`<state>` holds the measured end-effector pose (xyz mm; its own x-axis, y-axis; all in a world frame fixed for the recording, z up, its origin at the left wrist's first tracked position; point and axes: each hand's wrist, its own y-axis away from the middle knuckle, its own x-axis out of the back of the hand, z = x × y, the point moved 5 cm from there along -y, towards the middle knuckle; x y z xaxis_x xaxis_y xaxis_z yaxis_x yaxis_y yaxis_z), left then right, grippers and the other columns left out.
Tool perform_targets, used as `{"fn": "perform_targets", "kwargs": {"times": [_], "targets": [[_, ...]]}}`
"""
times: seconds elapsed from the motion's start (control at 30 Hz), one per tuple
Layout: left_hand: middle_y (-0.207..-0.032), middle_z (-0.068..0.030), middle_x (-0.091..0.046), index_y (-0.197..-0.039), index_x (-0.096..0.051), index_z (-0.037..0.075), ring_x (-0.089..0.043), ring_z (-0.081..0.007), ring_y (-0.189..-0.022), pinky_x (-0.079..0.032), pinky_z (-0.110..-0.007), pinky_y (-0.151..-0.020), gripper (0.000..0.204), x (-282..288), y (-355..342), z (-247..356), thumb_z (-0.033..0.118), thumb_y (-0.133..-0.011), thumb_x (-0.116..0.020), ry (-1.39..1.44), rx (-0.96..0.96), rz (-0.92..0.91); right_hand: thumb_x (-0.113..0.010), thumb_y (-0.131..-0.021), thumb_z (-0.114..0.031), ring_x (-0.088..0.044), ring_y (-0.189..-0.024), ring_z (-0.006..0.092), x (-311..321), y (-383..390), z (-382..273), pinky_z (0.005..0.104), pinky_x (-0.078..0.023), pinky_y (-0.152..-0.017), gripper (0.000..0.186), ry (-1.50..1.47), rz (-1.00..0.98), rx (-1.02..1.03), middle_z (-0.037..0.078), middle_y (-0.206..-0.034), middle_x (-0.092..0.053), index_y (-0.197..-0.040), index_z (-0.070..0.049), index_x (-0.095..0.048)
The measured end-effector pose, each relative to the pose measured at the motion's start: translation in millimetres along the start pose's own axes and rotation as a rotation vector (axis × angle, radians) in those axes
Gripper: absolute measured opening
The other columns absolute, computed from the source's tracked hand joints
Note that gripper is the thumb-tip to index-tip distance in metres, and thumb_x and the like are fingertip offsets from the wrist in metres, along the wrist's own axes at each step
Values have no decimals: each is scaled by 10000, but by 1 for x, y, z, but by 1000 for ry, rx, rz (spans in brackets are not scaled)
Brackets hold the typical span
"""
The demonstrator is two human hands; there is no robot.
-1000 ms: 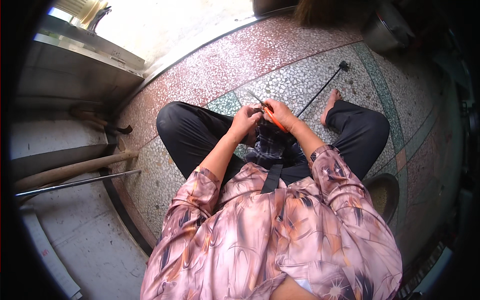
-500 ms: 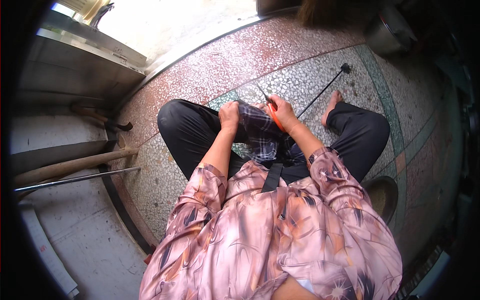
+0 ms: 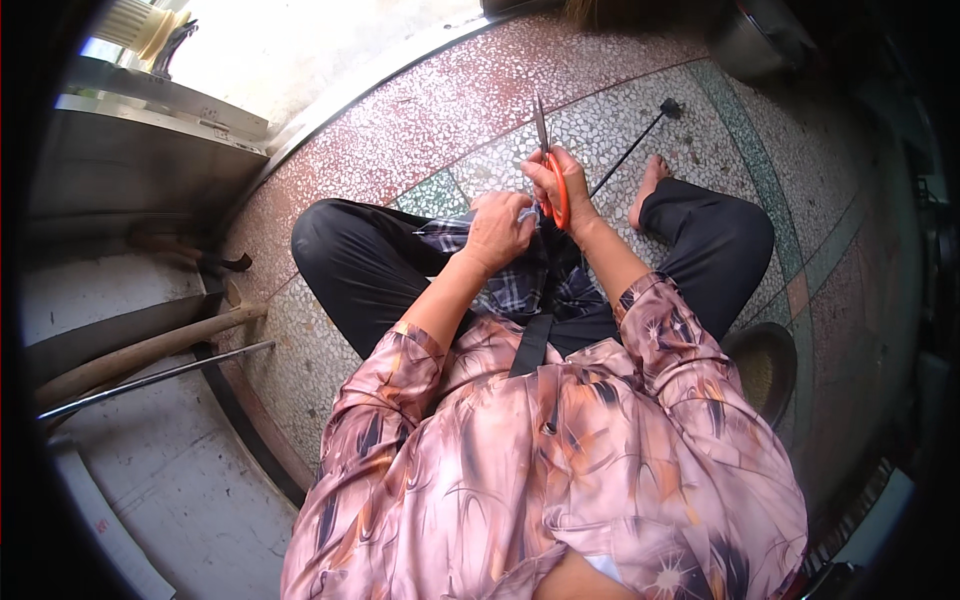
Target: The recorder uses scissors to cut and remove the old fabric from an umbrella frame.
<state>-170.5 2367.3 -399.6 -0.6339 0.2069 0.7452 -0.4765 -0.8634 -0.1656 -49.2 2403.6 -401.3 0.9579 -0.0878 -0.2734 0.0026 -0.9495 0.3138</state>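
Observation:
A pair of scissors [image 3: 558, 195] with orange handles sits in my right hand [image 3: 568, 172], its dark blades pointing up and away from me. My left hand [image 3: 498, 228] is closed on a dark plaid cloth [image 3: 513, 290] with white lines, which lies across my lap between my knees. A small pale bit of fabric shows at the left hand's fingertips. The two hands are close together, the right slightly farther from me. Part of the cloth is hidden beneath the left hand and wrist.
A thin black rod [image 3: 630, 150] with a dark end lies on the terrazzo floor beside my bare foot [image 3: 650, 185]. At left are a wooden pole [image 3: 150, 338] and a metal rod [image 3: 170, 375]. A round basin [image 3: 790, 375] stands at right; a metal bucket [image 3: 755, 40] is farther off.
My left hand has shifted right along the cloth, toward my right hand. The scissors have lifted away from the cloth and turned, so their blades now point more directly away from me.

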Motion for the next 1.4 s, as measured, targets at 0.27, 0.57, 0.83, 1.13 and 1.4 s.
{"fn": "perform_targets", "kwargs": {"times": [0.27,0.57,0.83,1.13,1.4], "targets": [[-864,-206,-625,-907,-627,33,-605,-393,-834,-466,-481,-741,235,-55,19,-41,247,-845,-553,67,302,-175,-735,-760,-143,-571,-710,120,-2,-14,25,261,-503,-635,299,128,-81,-25,49,-835,-575,-955,-17,-547],[-1059,-149,-598,-1015,-642,89,-536,-330,-1023,-453,-392,-866,310,-32,11,-100,59,-732,-519,137,590,-198,-647,-781,-291,-651,-842,299,23,-1,-2,379,-505,-765,319,1228,-174,-8,182,-878,-659,-965,-31,-636],[-1070,-103,-581,-1048,-601,144,-530,-309,-1055,-468,-415,-845,332,-14,3,-88,57,-742,-508,5,657,-309,-555,-783,-264,-650,-853,323,11,18,57,427,-505,-746,221,1572,-384,-191,163,-853,-672,-856,-124,-710],[-1121,-61,-561,-1105,-563,176,-516,-280,-1100,-476,-418,-835,403,-7,1,-73,34,-732,-506,-17,701,-400,-660,-704,-307,-655,-834,307,14,14,69,413,-503,-737,238,1430,-412,-286,147,-858,-679,-857,-131,-711],[-1228,-111,-532,-1166,-566,142,-472,-292,-1177,-411,-373,-965,453,-34,5,-94,23,-733,-512,103,743,-396,-482,-837,-215,-640,-968,324,11,17,68,417,-496,-827,298,1523,-416,-271,200,-988,-663,-945,-30,-690]]}}
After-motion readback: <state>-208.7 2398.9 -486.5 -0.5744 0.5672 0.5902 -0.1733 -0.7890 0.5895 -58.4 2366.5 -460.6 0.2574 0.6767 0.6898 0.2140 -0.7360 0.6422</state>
